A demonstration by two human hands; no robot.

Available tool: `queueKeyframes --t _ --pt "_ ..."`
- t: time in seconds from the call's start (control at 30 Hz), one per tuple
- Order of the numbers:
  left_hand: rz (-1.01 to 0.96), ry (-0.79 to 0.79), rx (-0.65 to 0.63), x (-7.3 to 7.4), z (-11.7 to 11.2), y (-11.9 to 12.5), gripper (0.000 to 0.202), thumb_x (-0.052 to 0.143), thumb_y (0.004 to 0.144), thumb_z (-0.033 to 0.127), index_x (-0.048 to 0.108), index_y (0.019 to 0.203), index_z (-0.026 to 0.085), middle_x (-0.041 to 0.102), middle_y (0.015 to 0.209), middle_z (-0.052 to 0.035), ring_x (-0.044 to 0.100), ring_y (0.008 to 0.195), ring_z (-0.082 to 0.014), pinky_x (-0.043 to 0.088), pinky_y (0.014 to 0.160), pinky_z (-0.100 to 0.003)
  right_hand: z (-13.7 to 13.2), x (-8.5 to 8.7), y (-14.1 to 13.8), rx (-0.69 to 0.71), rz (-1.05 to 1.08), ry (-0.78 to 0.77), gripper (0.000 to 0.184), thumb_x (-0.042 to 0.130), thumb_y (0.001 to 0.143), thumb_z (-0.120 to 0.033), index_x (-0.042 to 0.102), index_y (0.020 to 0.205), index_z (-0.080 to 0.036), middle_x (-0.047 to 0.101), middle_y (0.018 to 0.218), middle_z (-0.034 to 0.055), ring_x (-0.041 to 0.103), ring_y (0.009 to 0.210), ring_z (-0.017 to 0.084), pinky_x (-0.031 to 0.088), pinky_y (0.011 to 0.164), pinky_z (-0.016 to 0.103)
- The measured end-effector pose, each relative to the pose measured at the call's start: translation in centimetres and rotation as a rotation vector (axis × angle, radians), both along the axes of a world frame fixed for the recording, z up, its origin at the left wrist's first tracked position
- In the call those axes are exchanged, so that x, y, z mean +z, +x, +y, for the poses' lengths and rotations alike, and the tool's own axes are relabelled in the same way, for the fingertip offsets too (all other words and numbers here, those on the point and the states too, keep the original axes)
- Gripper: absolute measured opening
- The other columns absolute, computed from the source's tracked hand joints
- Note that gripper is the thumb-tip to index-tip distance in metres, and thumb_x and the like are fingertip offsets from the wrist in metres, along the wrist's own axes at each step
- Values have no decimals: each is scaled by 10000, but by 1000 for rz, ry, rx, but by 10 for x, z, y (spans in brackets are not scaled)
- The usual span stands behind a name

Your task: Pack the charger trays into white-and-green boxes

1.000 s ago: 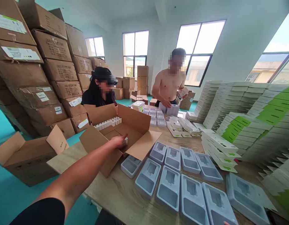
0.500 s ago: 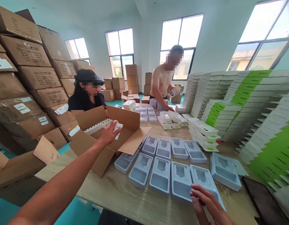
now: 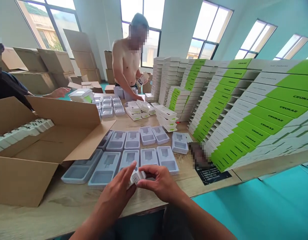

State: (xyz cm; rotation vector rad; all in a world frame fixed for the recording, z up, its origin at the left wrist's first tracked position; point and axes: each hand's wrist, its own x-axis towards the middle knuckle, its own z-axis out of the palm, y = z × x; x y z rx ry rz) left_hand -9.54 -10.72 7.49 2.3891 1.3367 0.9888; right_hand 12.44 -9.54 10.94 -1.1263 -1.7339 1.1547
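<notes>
My left hand (image 3: 117, 192) and my right hand (image 3: 161, 184) meet above the near table edge, both closed on small white charger blocks (image 3: 136, 177). At least two blocks seem to be held there; fingers partly cover them. Just behind my hands lie two rows of grey plastic trays (image 3: 104, 171), each with a shaped recess and a wider pocket. On the left stands an open cardboard carton (image 3: 24, 181), with a row of white chargers (image 3: 21, 133) along its far left side.
Tall stacks of white and green boxes (image 3: 244, 116) line the right side. Loose white boxes (image 3: 166, 116) and more trays (image 3: 107, 111) lie further back. A black printed sheet (image 3: 211, 175) is at the right edge. One co-worker (image 3: 127, 63) stands opposite; another's hand (image 3: 60, 92) reaches in at left.
My left hand has come from above the carton to the front of the trays with a charger. My right hand has joined it and grips a charger. The view has swung right.
</notes>
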Motion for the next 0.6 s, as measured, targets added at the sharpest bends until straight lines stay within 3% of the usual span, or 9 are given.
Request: queueKeyframes --t 0.13,0.27,0.4,0.5,0.6 --pt "-231 -238 244 6 -11 6 710 585 979 516 261 1589 348 714 1247 -90 759 908 -252 617 804 -416 52 -1 66 -170 -367 178 365 781 836 -298 735 1193 -243 771 1144 53 705 1032 241 536 918 351" --pt "-449 -335 222 5 -26 17 664 700 890 513 421 1459 316 739 1158 -55 752 825 -212 617 745 -350 102 0 116 -43 -506 178 283 784 747 -140 775 1015 -234 796 1125 47 728 957 237 551 896 347" --pt "-515 -360 202 -5 -33 25 574 759 846 478 502 1327 296 768 1141 -49 763 826 -209 628 737 -329 114 -11 121 103 -560 185 240 788 744 -101 782 943 -236 796 1159 25 749 907 208 566 876 312" --pt "-501 -332 193 -11 -32 27 568 761 848 480 501 1316 290 774 1125 -49 772 837 -211 636 722 -314 111 -20 114 107 -563 219 160 775 773 -93 782 876 -215 763 1247 76 716 1103 264 529 1010 389" --pt "-446 -255 220 -12 -29 30 600 748 859 499 480 1357 298 776 1085 -38 769 786 -202 643 695 -312 100 -19 103 35 -533 260 65 770 821 -141 770 794 -200 688 1365 134 568 1340 332 416 1150 512"
